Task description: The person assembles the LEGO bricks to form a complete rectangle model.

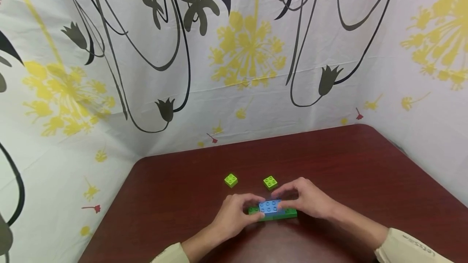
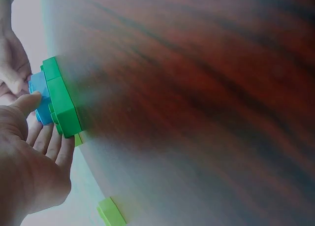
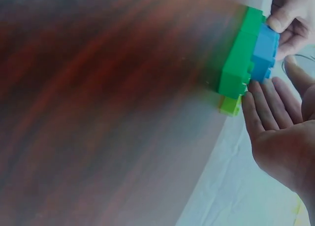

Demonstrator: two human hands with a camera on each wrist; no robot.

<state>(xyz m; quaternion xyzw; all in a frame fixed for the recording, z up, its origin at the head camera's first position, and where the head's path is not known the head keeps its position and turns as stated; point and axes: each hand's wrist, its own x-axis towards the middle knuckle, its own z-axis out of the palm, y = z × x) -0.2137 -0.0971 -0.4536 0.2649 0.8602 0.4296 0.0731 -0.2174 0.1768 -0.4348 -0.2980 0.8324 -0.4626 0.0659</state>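
Two green bricks (image 3: 238,58) stand end to end on the table, the seam between them visible from the side. Across their middle sits a blue brick (image 1: 269,207) with its studs up. My left hand (image 1: 232,216) pinches the blue brick near its left end, thumb on the near side and fingers behind. At the other end, my right hand (image 1: 314,200) has its fingers spread loosely around the bricks. Its thumb (image 3: 297,76) stands apart from the blue brick in the right wrist view, and its fingers reach behind the green row.
Beyond the hands, two small lime-green bricks lie on the dark red-brown table (image 1: 175,186): one lime brick (image 1: 230,180) to the left, another lime brick (image 1: 270,182) right behind the stack. A patterned white cloth (image 1: 226,113) hangs along the table's back and sides.
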